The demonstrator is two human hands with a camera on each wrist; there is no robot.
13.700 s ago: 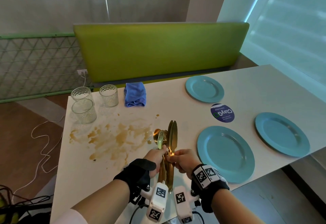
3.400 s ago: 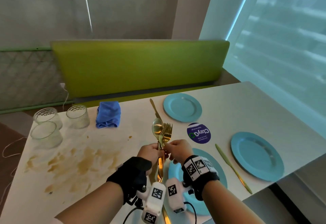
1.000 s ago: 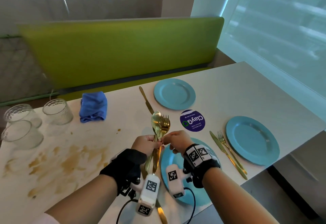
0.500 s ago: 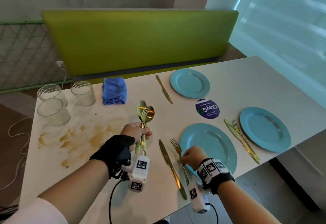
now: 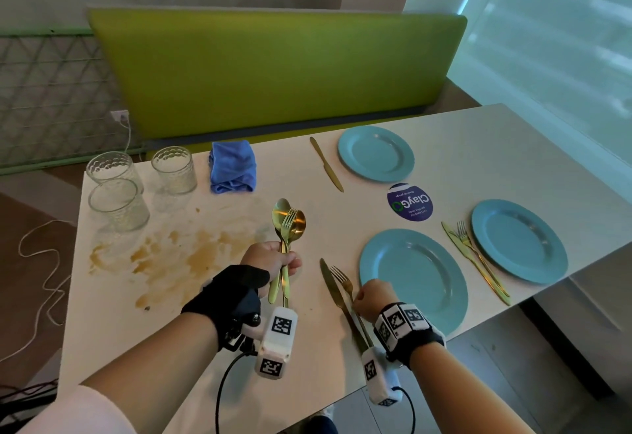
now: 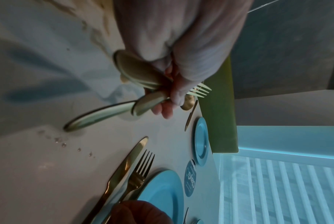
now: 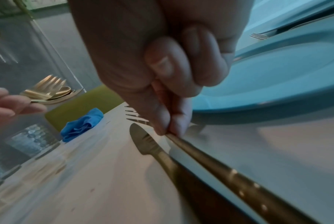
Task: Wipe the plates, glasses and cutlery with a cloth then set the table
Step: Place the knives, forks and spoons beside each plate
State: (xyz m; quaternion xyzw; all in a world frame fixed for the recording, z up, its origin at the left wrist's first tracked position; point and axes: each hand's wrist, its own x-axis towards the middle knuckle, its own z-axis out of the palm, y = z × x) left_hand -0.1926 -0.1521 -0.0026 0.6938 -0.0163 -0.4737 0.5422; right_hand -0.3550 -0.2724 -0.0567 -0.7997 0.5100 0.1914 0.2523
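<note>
Your right hand (image 5: 371, 300) is low over the near edge of the long white table (image 5: 478, 146), thumb and forefinger pinched on the handle of a gold metal fork (image 5: 343, 283). The fork lies flat, tines pointing away from you, between a gold metal knife (image 5: 332, 285) on its left and the nearest round turquoise plate (image 5: 412, 279) on its right. Knife and fork lie just beside each other; whether they touch cannot be told.

Your left hand (image 5: 270, 262) is held up, well apart from the right, fingers wrapped round the handles of a gold bundle of spoons and one fork (image 5: 287, 225), bowls and tines upward.

To finish this step well, let the fork settle parallel to the knife and clear of the plate rim before you open the pinch, and lift your fingers straight up so the handle does not swing. Keep the bundle gripped firmly and upright; the smooth handles look likely to slip.

At the right, a second turquoise plate (image 5: 519, 240) has a gold knife and fork pair (image 5: 473, 255) on its left. At the far side, a third turquoise plate (image 5: 376, 153) has only a lone gold knife (image 5: 326, 163) beside it, so the bundled fork probably goes there next. Far left stand three clear textured glasses (image 5: 136, 177), not yet placed, beside a crumpled blue cloth (image 5: 232, 165). A brown smeared stain (image 5: 171, 259) covers the table's left part.
</note>
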